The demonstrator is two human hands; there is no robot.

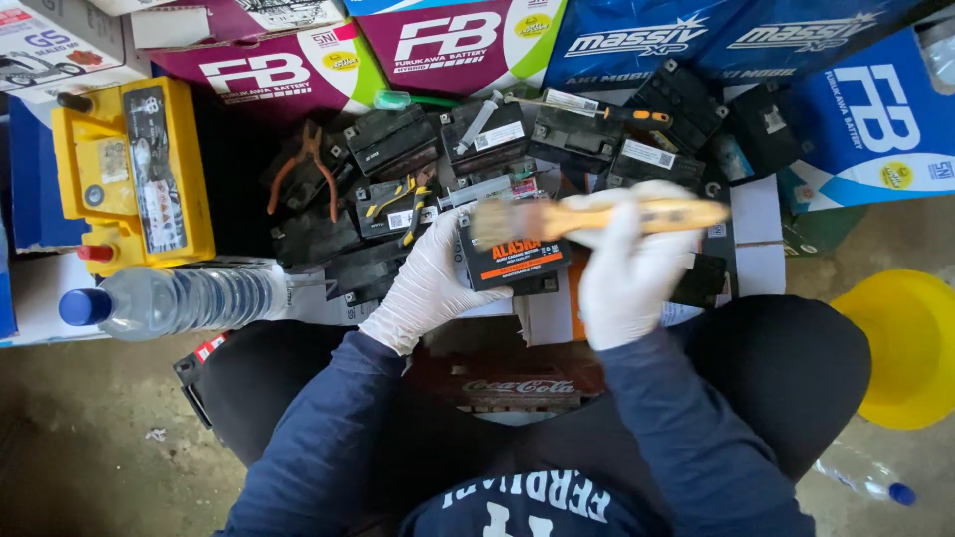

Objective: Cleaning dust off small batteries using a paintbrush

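**Gloved hands with a brush over a small black battery**

Seen from above, a seated person in a dark blue long-sleeved top works over a crowded patch of floor. Cardboard boxes in purple, green, blue and white (458,40) wall off the far edge, so the only open room is the bare concrete floor (90,438) at the near left and near right.

The left hand (430,283), in a white glove, reaches forward with its fingers spread and curled against the left side of a small black rectangular battery with an orange label (514,261); its grip is closed on that battery, which sits just ahead of the knees, at the near edge of the pile. The right hand (625,268), also in a white glove, is raised above the battery, its grip wrapped tightly around the pale wooden handle of a paintbrush (597,216). The brush lies level, with its bristles pointing left over the battery.

Beyond lies a tight cluster of more black batteries (577,139), with orange-handled pliers (303,169) among them. A yellow box-shaped battery (134,174) stands at the left, and a clear plastic water bottle with a blue cap (169,301) lies on its side below it. A yellow plastic funnel (910,343) sits at the right.
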